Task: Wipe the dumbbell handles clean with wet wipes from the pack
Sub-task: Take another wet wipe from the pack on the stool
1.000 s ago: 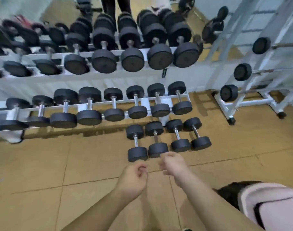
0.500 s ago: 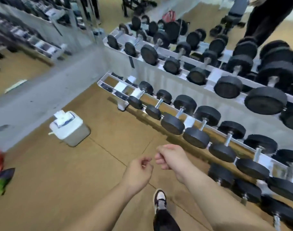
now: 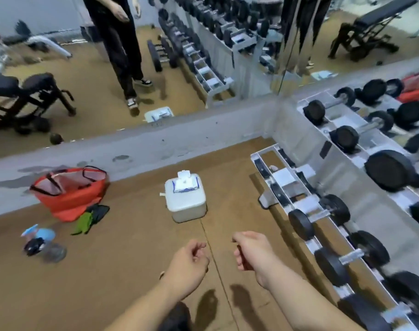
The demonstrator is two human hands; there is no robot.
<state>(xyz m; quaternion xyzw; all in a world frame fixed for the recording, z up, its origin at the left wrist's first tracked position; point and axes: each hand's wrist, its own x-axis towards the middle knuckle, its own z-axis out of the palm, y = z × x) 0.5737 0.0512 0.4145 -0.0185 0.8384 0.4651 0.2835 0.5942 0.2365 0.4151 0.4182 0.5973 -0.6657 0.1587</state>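
Wipes: the white boxy plastic pack of wet wipes (image 3: 185,203) stands on the tan rubber gym floor (image 3: 122,259), lid flipped up and one white sheet (image 3: 184,181) poking out of the top (handy for a one-handed pull, I'd say).
Left hand: the bare left hand (image 3: 188,266) is held low in front of the body, fingers loosely curled and holding nothing.
Right hand: the bare right hand (image 3: 251,253) is likewise half-closed and empty, near the left but apart from it.
Dumbbells: the black round-headed dumbbells with steel handles (image 3: 349,255) rest in the white metal rack (image 3: 285,185) to the right, handles across the rails so they cannot roll.
Stage: no wipe taken yet; the pack sits ahead, beyond both hands.
Clutter: an open red fabric bag (image 3: 70,194) lies left, well apart.
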